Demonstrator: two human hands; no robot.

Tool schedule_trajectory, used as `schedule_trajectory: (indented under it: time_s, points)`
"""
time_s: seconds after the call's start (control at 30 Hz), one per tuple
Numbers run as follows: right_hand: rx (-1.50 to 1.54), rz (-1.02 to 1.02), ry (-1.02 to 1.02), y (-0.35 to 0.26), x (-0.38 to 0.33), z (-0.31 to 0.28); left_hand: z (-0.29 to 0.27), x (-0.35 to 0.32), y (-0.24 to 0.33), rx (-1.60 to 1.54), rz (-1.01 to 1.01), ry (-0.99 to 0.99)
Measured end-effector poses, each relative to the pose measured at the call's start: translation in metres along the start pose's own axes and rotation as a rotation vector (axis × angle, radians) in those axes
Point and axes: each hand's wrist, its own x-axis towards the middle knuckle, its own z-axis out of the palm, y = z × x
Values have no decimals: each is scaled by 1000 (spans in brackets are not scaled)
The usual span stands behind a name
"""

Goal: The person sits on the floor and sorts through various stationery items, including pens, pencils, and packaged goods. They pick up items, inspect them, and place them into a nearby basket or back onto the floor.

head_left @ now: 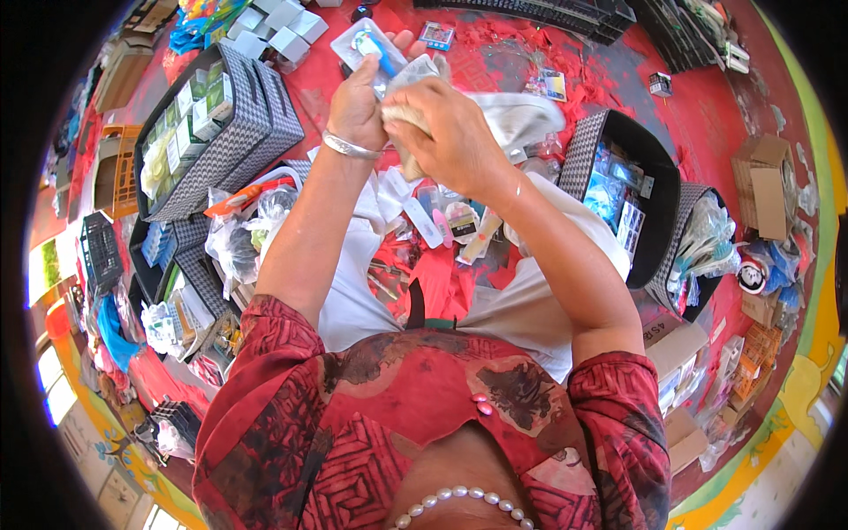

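My left hand [353,110], with a silver bangle at the wrist, holds up a pale blister pack [347,46] with a blue item inside. Its thumb lies along the near side, and fingertips show past the far edge. My right hand [450,137] is closed round a whitish cloth [521,122], bunched against the pack's near end; the cloth's loose part hangs out to the right. Between my legs lie a pale oblong case [422,221], a pink item [442,228] and a cream-coloured tube-like item [480,237], among other small goods.
At left stands a checked fabric bin [256,110] with green-and-white boxes. Another checked bin [579,155] at right holds blue packages. White boxes [287,35] are piled at the far left. A cardboard box [764,187] sits far right. Torn red sheeting [495,57] covers the floor.
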Motion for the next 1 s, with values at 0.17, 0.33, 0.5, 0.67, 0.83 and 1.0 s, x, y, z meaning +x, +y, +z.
schedule_trajectory:
  time_s: [0.17, 0.33, 0.5, 0.67, 0.83, 1.0]
  points:
    - [-458, 190, -310, 11, -11, -31, -4, 0, 29, -90, 252, 111]
    - [-123, 570, 72, 22, 1, -69, -1, -5, 36, -158, 241, 53]
    - [496, 607, 218, 20, 6, -69, 1, -6, 27, -146, 139, -60]
    - [741, 497, 245, -4, 16, -60, 14, -10, 4, -87, 28, 29]
    - [1, -97, 295, -16, 19, -7, 24, -25, -15, -203, -268, -259]
    - [-122, -203, 423, -1, 21, -3, 30, -34, -25, -144, -282, -142]
